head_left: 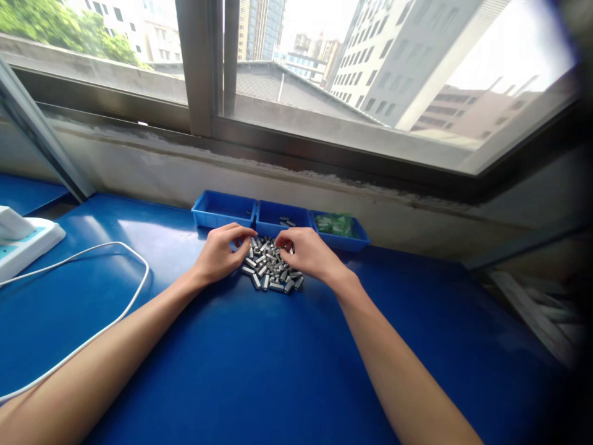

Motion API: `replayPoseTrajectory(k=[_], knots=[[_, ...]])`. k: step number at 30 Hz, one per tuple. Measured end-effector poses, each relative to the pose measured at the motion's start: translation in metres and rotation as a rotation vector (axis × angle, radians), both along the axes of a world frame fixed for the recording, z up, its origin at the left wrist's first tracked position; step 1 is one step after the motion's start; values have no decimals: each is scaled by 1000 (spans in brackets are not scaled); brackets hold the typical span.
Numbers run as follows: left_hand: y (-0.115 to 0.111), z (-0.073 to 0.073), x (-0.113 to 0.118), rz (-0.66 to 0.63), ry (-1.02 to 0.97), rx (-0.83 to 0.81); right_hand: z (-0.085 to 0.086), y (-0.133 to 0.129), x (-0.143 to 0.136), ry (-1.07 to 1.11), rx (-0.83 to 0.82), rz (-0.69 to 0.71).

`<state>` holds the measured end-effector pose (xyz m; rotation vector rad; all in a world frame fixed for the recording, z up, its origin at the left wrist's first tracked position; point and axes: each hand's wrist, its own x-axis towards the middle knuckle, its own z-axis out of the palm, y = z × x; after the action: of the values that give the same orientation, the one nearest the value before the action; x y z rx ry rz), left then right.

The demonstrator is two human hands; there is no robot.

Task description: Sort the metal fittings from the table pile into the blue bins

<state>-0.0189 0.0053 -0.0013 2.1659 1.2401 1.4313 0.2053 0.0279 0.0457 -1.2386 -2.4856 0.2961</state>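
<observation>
A pile of short silver metal pieces [277, 286], like hex standoffs or long nuts, lies loose on the blue table. My left hand [221, 252] is at the pile's left edge, its thumb and forefinger curved with a gap between their tips. I see nothing held there. Over the right side of the pile is my right hand [308, 252], with fingers curled inward toward the thumb. Its fingertips are down among the metal pieces, and what they pinch, if anything, is hidden.
Behind the pile stand three joined blue bins: the left bin [217, 219] and middle bin [273, 225] hold a few small pieces, the right bin [359, 240] green packets. A white power strip [37, 238] and white cable [143, 278] lie at left. A window ledge runs behind.
</observation>
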Motion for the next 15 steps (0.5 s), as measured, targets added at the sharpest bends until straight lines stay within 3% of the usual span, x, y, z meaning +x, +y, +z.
replayPoseTrajectory(k=[15], knots=[[3, -2, -3, 14, -6, -37, -4, -3, -7, -38, 44, -22]])
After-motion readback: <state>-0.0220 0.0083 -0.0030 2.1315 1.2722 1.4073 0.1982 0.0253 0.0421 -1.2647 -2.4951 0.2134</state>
